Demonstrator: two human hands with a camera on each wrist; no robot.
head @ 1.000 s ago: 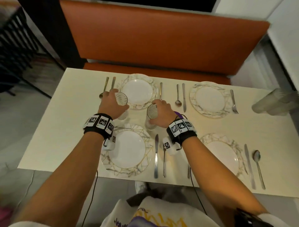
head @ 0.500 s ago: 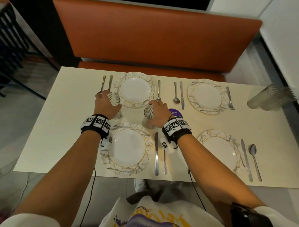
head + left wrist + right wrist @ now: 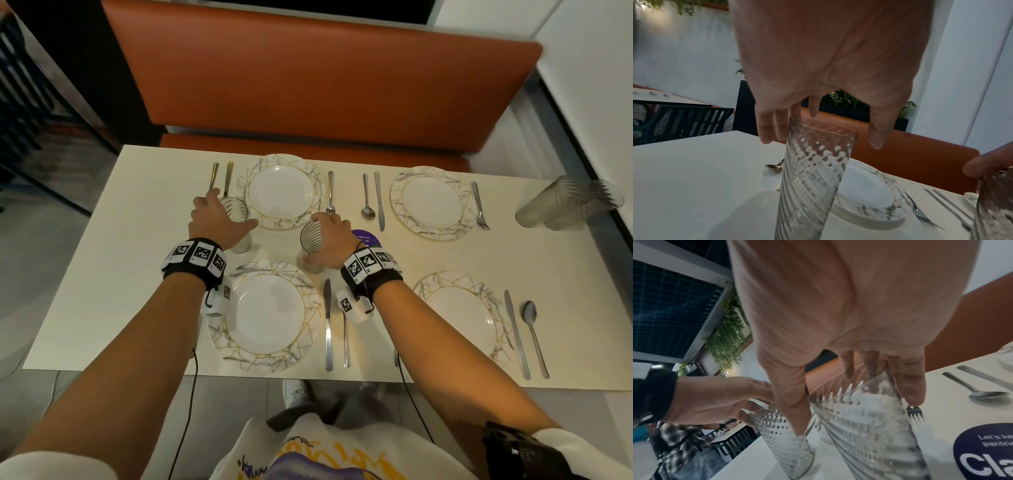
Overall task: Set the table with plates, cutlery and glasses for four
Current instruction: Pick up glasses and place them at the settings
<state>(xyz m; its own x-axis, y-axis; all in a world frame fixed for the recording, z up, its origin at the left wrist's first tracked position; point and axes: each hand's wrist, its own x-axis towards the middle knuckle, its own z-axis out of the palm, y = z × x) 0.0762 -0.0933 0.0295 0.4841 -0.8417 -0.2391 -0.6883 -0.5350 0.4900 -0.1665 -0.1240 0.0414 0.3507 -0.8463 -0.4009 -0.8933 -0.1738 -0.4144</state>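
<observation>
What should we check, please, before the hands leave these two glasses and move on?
1. Left glass standing on the table: ok.
2. Left hand thumb off its rim: ok.
3. Right glass base fully down: cannot tell, hidden.
4. Right hand gripping it on both sides: ok.
5. Spare glasses at the table's right end: ok.

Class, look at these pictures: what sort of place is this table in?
Probably a restaurant or café: an orange booth bench behind the table, hanging greenery on the wall, and other tables with dark chairs nearby.
</observation>
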